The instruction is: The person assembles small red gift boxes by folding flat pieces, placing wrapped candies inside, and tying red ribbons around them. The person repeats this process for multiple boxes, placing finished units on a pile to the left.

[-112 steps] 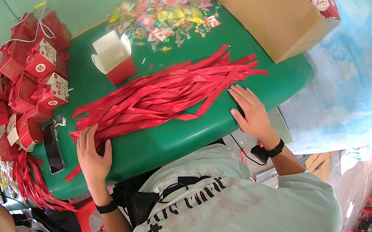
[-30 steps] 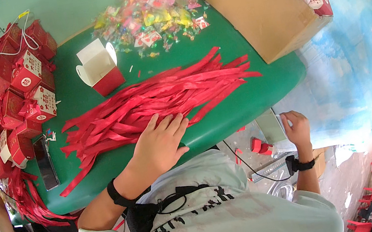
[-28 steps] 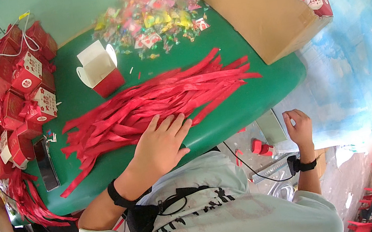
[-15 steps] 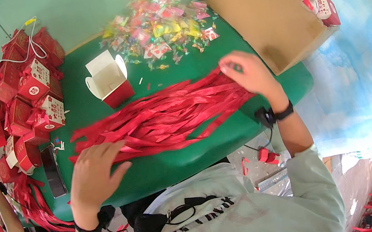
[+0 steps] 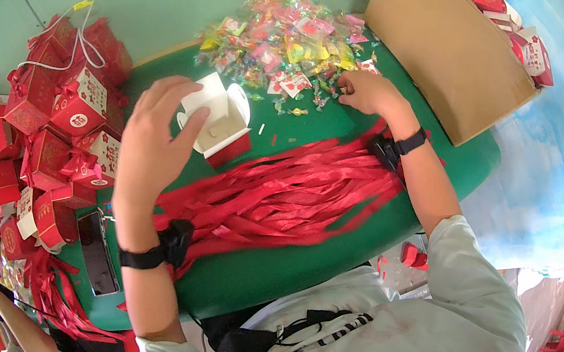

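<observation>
My left hand is beside an open red and white paper box, its fingers and thumb apart and nothing between them. The box stands with its white lid flaps up; the fingers overlap its left side, and whether they touch it I cannot tell. At the near right edge of a heap of wrapped candies, my right hand has its fingertips pinched on a small wrapped candy, mostly hidden by the fingers. Below both hands a thick bundle of red ribbons lies across the green table.
Closed red gift boxes are piled high at the left, with a white cord over them. A dark phone lies near the pile. A brown carton stands at the right, red boxes behind it. Another person's arm shows at the lower left.
Both hands have left the ribbon bundle. The left has risen to the open box; the right has moved forward to the candies and closed its fingertips. The view has shifted slightly.
</observation>
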Demonstrator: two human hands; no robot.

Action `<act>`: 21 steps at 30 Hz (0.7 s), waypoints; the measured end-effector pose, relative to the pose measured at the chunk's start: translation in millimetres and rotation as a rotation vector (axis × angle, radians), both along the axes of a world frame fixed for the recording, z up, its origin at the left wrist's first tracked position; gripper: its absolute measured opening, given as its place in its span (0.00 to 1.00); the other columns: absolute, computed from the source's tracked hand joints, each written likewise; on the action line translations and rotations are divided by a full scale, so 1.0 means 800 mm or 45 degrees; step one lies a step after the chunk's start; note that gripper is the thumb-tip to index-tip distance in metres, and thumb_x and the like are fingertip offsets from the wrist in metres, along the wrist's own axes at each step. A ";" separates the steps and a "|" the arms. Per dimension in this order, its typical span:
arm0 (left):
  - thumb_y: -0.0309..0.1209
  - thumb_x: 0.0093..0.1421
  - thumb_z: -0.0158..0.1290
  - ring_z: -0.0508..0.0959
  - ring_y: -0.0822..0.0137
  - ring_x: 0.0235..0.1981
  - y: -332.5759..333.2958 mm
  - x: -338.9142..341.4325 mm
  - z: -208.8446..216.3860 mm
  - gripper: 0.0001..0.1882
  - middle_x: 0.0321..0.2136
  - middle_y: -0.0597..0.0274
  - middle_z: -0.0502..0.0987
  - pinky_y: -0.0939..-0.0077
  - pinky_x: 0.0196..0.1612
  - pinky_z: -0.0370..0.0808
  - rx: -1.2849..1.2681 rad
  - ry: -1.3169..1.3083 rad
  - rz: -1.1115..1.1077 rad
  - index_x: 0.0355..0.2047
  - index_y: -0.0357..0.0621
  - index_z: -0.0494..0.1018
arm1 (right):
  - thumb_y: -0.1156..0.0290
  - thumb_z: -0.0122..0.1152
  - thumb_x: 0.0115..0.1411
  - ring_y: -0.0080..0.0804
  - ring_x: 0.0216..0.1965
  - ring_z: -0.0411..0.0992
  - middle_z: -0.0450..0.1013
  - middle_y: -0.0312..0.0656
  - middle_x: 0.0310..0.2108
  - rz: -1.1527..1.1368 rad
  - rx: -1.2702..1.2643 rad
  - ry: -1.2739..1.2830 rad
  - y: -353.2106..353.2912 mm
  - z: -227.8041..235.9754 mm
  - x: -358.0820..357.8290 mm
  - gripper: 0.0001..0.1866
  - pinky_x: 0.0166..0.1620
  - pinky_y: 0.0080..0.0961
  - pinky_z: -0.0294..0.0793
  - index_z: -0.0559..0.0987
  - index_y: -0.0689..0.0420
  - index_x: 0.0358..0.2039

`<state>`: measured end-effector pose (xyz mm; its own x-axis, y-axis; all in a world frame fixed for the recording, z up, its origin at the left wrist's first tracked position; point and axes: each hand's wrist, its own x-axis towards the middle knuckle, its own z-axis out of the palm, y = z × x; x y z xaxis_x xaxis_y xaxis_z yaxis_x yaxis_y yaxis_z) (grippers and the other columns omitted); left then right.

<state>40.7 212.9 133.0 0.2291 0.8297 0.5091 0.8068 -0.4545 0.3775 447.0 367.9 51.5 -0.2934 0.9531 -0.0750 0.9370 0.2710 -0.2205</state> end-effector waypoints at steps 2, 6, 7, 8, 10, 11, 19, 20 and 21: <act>0.36 0.65 0.67 0.79 0.46 0.64 0.013 0.006 -0.024 0.25 0.61 0.52 0.80 0.54 0.68 0.75 0.014 0.111 0.033 0.60 0.41 0.79 | 0.60 0.70 0.65 0.55 0.51 0.83 0.85 0.51 0.45 0.001 0.061 0.015 -0.008 -0.002 0.002 0.19 0.52 0.49 0.81 0.84 0.53 0.53; 0.41 0.58 0.73 0.75 0.43 0.68 0.005 0.014 -0.049 0.39 0.65 0.48 0.78 0.50 0.72 0.72 -0.078 0.076 0.127 0.68 0.42 0.74 | 0.58 0.71 0.66 0.56 0.52 0.82 0.83 0.50 0.49 0.035 0.156 0.044 -0.012 -0.005 0.001 0.18 0.53 0.49 0.82 0.84 0.54 0.51; 0.42 0.57 0.74 0.75 0.43 0.69 0.002 0.016 -0.051 0.43 0.66 0.47 0.77 0.50 0.73 0.71 -0.102 0.040 0.153 0.70 0.42 0.72 | 0.57 0.72 0.65 0.56 0.53 0.81 0.82 0.50 0.51 0.009 0.220 0.082 -0.012 -0.005 0.001 0.19 0.54 0.49 0.81 0.84 0.54 0.52; 0.44 0.53 0.76 0.74 0.41 0.70 0.003 0.013 -0.055 0.49 0.68 0.44 0.76 0.49 0.74 0.70 -0.092 0.029 0.158 0.72 0.42 0.69 | 0.56 0.72 0.65 0.56 0.55 0.81 0.81 0.50 0.54 -0.016 0.284 0.120 -0.012 -0.006 0.001 0.21 0.55 0.49 0.81 0.84 0.54 0.53; 0.45 0.53 0.77 0.74 0.40 0.70 0.000 0.014 -0.054 0.49 0.69 0.44 0.75 0.49 0.74 0.70 -0.153 0.001 0.174 0.72 0.41 0.70 | 0.55 0.73 0.65 0.57 0.57 0.80 0.79 0.50 0.59 -0.039 0.382 0.159 -0.014 -0.009 0.004 0.23 0.57 0.49 0.81 0.84 0.54 0.55; 0.45 0.53 0.77 0.74 0.40 0.70 -0.001 0.015 -0.054 0.49 0.69 0.44 0.75 0.49 0.74 0.70 -0.183 -0.013 0.182 0.72 0.40 0.70 | 0.54 0.73 0.65 0.57 0.58 0.79 0.78 0.50 0.60 -0.038 0.417 0.161 -0.015 -0.010 0.008 0.24 0.58 0.49 0.81 0.84 0.55 0.56; 0.54 0.54 0.73 0.73 0.40 0.71 0.007 0.019 -0.071 0.49 0.71 0.45 0.73 0.47 0.73 0.70 -0.202 0.149 0.211 0.70 0.40 0.72 | 0.54 0.69 0.70 0.54 0.55 0.81 0.78 0.48 0.59 -0.029 0.294 0.124 -0.004 -0.025 0.024 0.23 0.58 0.45 0.81 0.84 0.53 0.59; 0.55 0.55 0.73 0.73 0.40 0.71 0.005 0.018 -0.068 0.49 0.72 0.45 0.73 0.46 0.73 0.69 -0.200 0.198 0.233 0.70 0.40 0.72 | 0.55 0.69 0.70 0.55 0.55 0.81 0.79 0.48 0.59 -0.039 0.264 0.128 -0.007 -0.019 0.022 0.22 0.57 0.45 0.81 0.84 0.53 0.58; 0.54 0.55 0.72 0.72 0.41 0.71 0.005 0.019 -0.070 0.48 0.72 0.46 0.73 0.46 0.74 0.69 -0.199 0.187 0.233 0.70 0.41 0.72 | 0.56 0.68 0.70 0.55 0.54 0.81 0.79 0.48 0.58 -0.048 0.234 0.133 -0.009 -0.014 0.020 0.21 0.57 0.45 0.81 0.84 0.54 0.58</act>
